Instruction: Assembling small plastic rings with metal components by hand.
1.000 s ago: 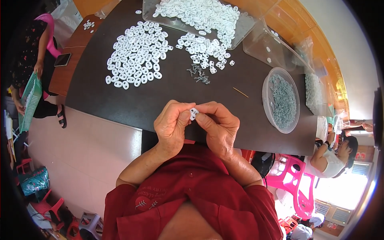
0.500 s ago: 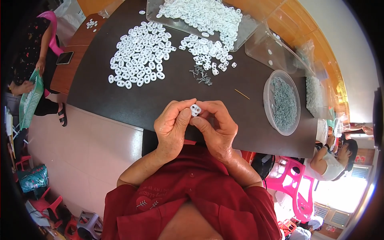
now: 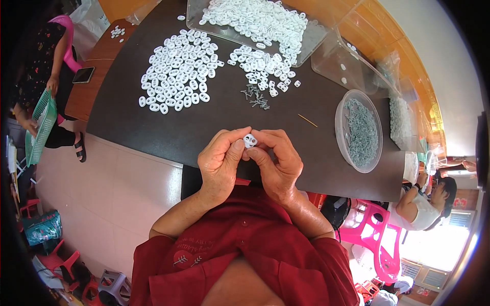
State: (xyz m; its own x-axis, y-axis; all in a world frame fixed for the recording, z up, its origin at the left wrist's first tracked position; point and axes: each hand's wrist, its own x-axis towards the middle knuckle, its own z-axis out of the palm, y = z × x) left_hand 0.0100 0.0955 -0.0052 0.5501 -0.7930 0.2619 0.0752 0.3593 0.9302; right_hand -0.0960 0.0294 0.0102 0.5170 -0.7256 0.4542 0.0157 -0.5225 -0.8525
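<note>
Over the table's near edge, my left hand [image 3: 219, 160] and my right hand [image 3: 278, 160] meet at the fingertips. Both pinch one small white plastic piece with round holes [image 3: 249, 141]; the fingers hide its lower part. Beyond my hands lies a little heap of grey screws [image 3: 255, 96]. Behind that heap are loose white pieces with holes [image 3: 265, 66]. Farther left, many white oval two-holed pieces [image 3: 176, 69] are spread in one layer. A thin wooden stick [image 3: 308, 120] rests to the right of my hands.
On the dark table [image 3: 122, 112], a round clear tub [image 3: 339, 135] of screws stands at right. A clear tray [image 3: 232, 34] heaped with white pieces is at the back, beside another clear bin [image 3: 326, 69]. At left, a person holds a green basket [image 3: 38, 132]; another person [image 3: 421, 206] sits at right.
My hands stay nearly still with the white piece between them. At left, the other person's lower hand has moved to the inside of the green basket, which has shifted slightly.
</note>
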